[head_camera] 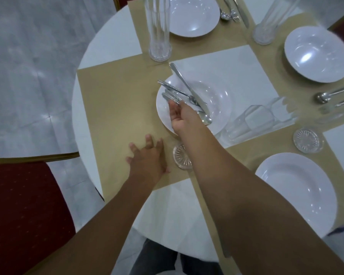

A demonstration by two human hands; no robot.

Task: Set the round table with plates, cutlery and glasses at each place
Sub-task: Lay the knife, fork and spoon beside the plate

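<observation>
On the round white surface (111,48), a white plate (221,100) carries a knife (182,81) and a spoon (206,119), the left hand (148,157) lies flat, fingers spread, on the tan mat (115,108) beside it, and the right hand (179,116), over the plate's near rim, pinches a fork (170,97).

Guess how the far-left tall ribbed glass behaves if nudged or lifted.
Tall glass is high over a small base, so a push near the rim likely tips it. Clear glass: probably rigid and breakable. Ribbed wall may help grip.
</observation>
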